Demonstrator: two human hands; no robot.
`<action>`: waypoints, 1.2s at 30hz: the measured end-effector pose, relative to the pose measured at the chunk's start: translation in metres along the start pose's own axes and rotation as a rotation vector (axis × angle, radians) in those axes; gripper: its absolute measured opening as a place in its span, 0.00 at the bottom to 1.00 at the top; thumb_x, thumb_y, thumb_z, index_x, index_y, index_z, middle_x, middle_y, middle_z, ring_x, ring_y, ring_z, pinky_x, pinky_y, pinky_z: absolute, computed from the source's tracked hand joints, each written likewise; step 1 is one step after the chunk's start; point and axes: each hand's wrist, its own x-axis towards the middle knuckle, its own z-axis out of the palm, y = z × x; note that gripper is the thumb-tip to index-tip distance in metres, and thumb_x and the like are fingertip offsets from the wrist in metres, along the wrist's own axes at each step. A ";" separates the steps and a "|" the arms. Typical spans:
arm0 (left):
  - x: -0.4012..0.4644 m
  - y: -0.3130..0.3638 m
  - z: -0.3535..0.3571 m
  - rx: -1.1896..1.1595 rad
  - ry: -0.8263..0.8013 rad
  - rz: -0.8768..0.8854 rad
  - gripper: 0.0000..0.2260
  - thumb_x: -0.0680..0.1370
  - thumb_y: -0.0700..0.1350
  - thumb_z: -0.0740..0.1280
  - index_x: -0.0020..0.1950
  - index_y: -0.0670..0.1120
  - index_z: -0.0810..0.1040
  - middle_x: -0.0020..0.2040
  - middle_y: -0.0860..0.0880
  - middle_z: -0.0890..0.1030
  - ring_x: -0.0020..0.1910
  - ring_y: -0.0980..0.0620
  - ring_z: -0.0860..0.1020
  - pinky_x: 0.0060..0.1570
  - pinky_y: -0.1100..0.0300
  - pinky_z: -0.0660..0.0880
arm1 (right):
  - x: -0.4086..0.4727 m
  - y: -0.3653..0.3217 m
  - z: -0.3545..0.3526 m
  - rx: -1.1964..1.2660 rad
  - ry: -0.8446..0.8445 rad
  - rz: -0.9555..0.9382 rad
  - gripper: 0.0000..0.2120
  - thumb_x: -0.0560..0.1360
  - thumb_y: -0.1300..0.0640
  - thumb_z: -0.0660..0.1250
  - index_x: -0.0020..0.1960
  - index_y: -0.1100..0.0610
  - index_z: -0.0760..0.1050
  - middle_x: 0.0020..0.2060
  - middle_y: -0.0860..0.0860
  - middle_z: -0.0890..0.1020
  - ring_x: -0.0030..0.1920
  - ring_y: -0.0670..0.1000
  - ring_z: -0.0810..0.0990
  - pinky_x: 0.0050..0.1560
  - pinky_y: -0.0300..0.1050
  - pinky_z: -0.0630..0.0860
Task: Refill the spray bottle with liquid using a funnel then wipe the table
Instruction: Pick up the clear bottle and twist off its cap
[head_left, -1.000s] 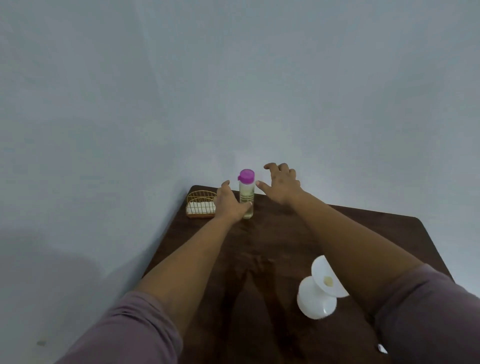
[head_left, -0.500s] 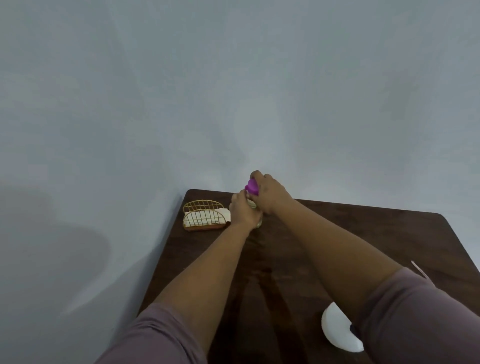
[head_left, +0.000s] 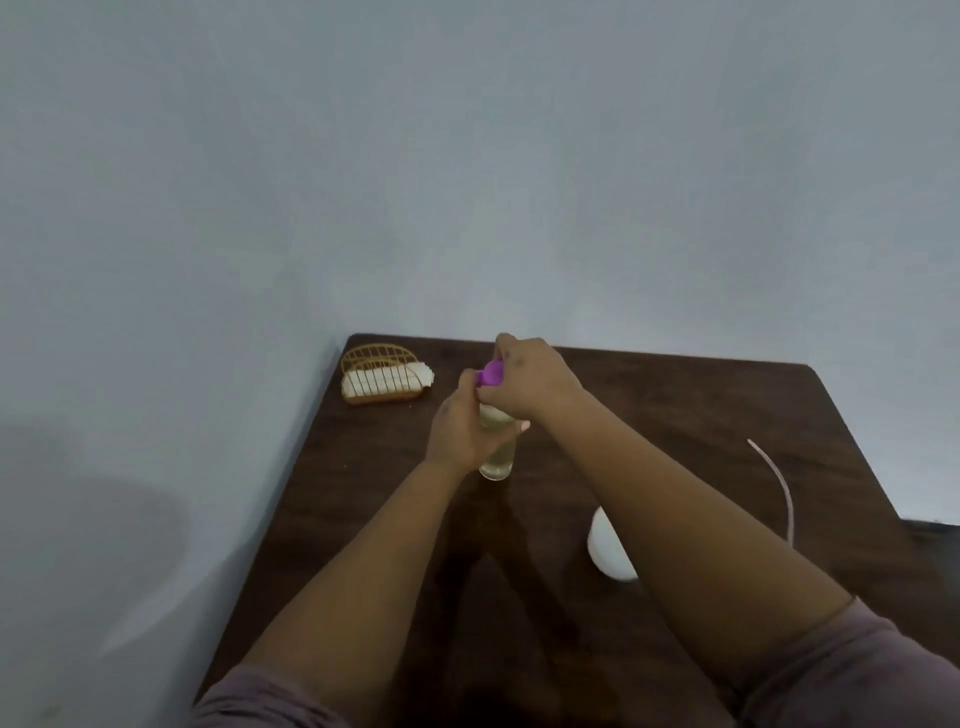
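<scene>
A clear spray bottle (head_left: 497, 460) holding pale yellow liquid stands on the dark wooden table (head_left: 675, 415), its base showing below my fingers. My left hand (head_left: 465, 434) grips the bottle's body. My right hand (head_left: 527, 384) is curled over the purple cap (head_left: 491, 374) at the top. A white funnel (head_left: 608, 551) lies on the table at the near right, mostly hidden behind my right forearm.
A gold wire basket (head_left: 379, 376) with a white cloth inside sits at the table's far left corner. A thin pinkish tube (head_left: 779, 488) curves over the table's right side. Grey walls stand behind and to the left of the table.
My right hand has come from beside the bottle onto the purple cap. Both hands have drawn the bottle nearer to me, away from the basket. The camera view has tilted lower.
</scene>
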 end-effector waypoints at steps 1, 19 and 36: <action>-0.017 0.003 0.003 -0.042 -0.002 -0.034 0.30 0.68 0.51 0.78 0.64 0.48 0.68 0.52 0.56 0.76 0.52 0.55 0.76 0.48 0.60 0.73 | -0.015 -0.001 0.000 -0.012 -0.025 -0.016 0.18 0.71 0.49 0.70 0.55 0.54 0.69 0.46 0.51 0.74 0.45 0.50 0.74 0.40 0.43 0.72; -0.133 0.004 0.025 0.125 -0.047 -0.123 0.17 0.68 0.50 0.77 0.53 0.50 0.76 0.46 0.56 0.78 0.49 0.54 0.79 0.47 0.60 0.73 | -0.124 0.006 0.029 -0.155 -0.256 -0.129 0.23 0.73 0.49 0.68 0.63 0.55 0.65 0.49 0.52 0.72 0.47 0.53 0.75 0.41 0.45 0.73; -0.124 0.000 0.031 -0.187 -0.079 -0.142 0.17 0.72 0.39 0.74 0.59 0.40 0.78 0.54 0.45 0.81 0.56 0.48 0.79 0.55 0.50 0.78 | -0.128 -0.011 0.061 -0.311 0.031 -0.163 0.19 0.81 0.42 0.51 0.50 0.57 0.69 0.39 0.51 0.70 0.33 0.49 0.71 0.32 0.45 0.68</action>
